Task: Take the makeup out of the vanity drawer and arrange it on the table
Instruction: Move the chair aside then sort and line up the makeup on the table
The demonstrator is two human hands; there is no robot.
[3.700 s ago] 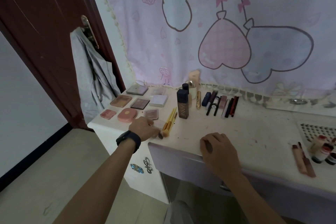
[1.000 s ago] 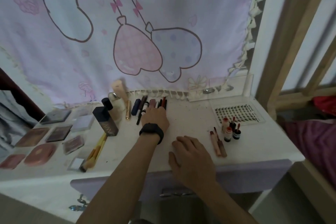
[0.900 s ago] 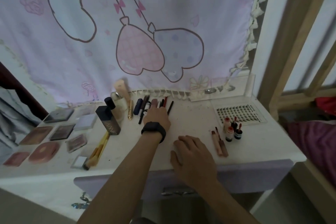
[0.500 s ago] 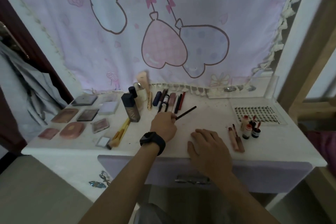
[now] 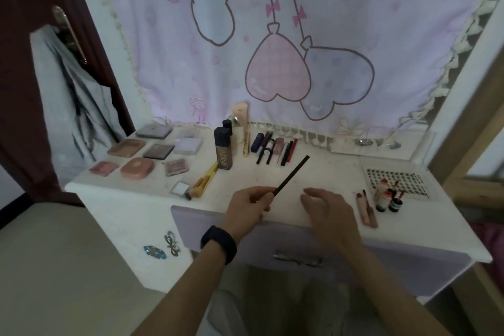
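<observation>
My left hand (image 5: 246, 210) pinches a thin black pencil (image 5: 293, 174) by its near end, its tip pointing up and right over the white vanity table (image 5: 321, 172). My right hand (image 5: 327, 209) hovers beside it at the table's front edge, fingers loosely curled and holding nothing. A row of pens and lipsticks (image 5: 275, 147) lies at the back. Left of it stand a dark foundation bottle (image 5: 223, 151) and several compacts and palettes (image 5: 150, 154). The purple drawer (image 5: 300, 251) under the tabletop is closed.
Yellow brushes (image 5: 204, 180) and a small mirror tile (image 5: 180, 189) lie left of my hands. Lip tubes (image 5: 366, 209) and small bottles (image 5: 387, 196) sit at the right, near a lash card (image 5: 396, 180). A dark door with grey cloth (image 5: 73, 106) stands left; a wooden frame (image 5: 463, 128) right.
My left hand picked the black pencil out of the back row and drew it toward the front edge. My right hand lifted off the tabletop. The view swung left.
</observation>
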